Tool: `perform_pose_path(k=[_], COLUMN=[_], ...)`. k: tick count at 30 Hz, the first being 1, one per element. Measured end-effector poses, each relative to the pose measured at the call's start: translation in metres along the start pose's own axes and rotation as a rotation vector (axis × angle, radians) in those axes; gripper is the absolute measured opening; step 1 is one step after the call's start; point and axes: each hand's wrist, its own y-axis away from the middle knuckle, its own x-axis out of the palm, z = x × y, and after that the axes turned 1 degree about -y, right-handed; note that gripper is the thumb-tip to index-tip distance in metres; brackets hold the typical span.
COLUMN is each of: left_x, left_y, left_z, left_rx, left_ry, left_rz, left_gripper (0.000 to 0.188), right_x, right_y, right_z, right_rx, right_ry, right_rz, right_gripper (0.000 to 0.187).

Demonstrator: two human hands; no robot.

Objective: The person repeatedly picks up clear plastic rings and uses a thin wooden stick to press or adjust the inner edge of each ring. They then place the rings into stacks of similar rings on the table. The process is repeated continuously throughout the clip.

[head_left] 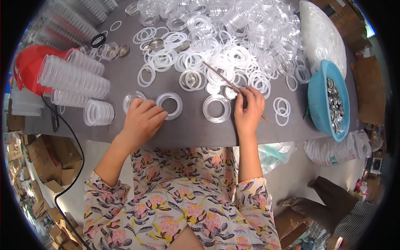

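My right hand [248, 110] grips a thin brown stick [220, 76], which slants up and left over the loose rings. Just left of that hand lies a clear plastic round case part [216, 108] with an open centre. Two coin-like silver discs [213, 88] rest beyond it, near the stick. My left hand [143, 118] is closed, fingers curled down between two more round parts. One clear round part [134, 100] is partly covered by its fingers; a white-rimmed one [169, 105] sits just right of it. Anything inside the left fingers is hidden.
Loose white rings [189, 60] and clear round cases [258, 25] heap across the far table. Stacked clear cases [75, 77] and a red bag [31, 66] stand left. A blue basket [314, 96] of silver discs stands right, by a stuffed plastic bag [323, 35]. A person's legs [329, 200] show lower right.
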Motion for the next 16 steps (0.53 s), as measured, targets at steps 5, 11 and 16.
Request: perform_pose_path(k=[5,11,16], left_x=[-0.005,0.008,0.007], left_y=[-0.017,-0.026,-0.034], left_z=[0.017,0.070,0.070], left_rx=[-0.051,-0.462,-0.656], left_ry=[0.358,-0.035,-0.010], left_rz=[0.077,0.073,0.223], left_gripper=[0.017,0.013,0.015], right_x=[0.001,0.001,-0.001], right_y=[0.002,-0.001,0.000], right_z=[-0.004,0.001,0.000], right_rx=[0.003,0.014,0.017], right_ry=[0.007,0.009,-0.013], right_rz=[0.001,0.015,0.031], right_gripper=[0.020,0.020,0.020])
